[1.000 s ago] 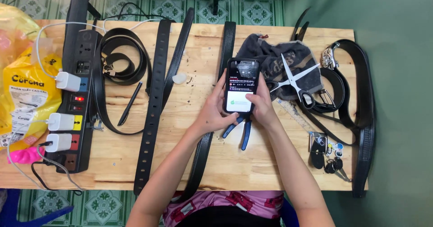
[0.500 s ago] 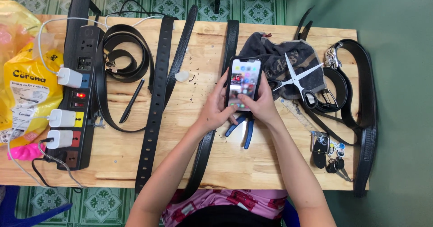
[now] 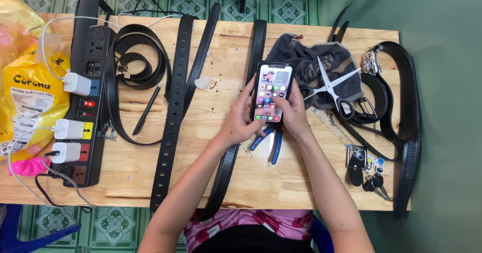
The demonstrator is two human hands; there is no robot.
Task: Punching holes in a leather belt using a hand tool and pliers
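Both hands, left [image 3: 240,125] and right [image 3: 293,116], are gripping the phone [image 3: 271,92] with curled fingers above the pliers [image 3: 268,140], leaving belts [image 3: 173,107] and scissors [image 3: 329,84] beside it untouched.

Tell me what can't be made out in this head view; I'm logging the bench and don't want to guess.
- Blue-handled pliers: head hidden under the lit black smartphone and both hands, left and right.
- Phone screen icons: too small.
- Grey crumpled cloth: partly covered by the silver black-handled scissors.
- Yellow plastic bag: cut off by the left edge.
- Small bunch of dark keys: too small to count.
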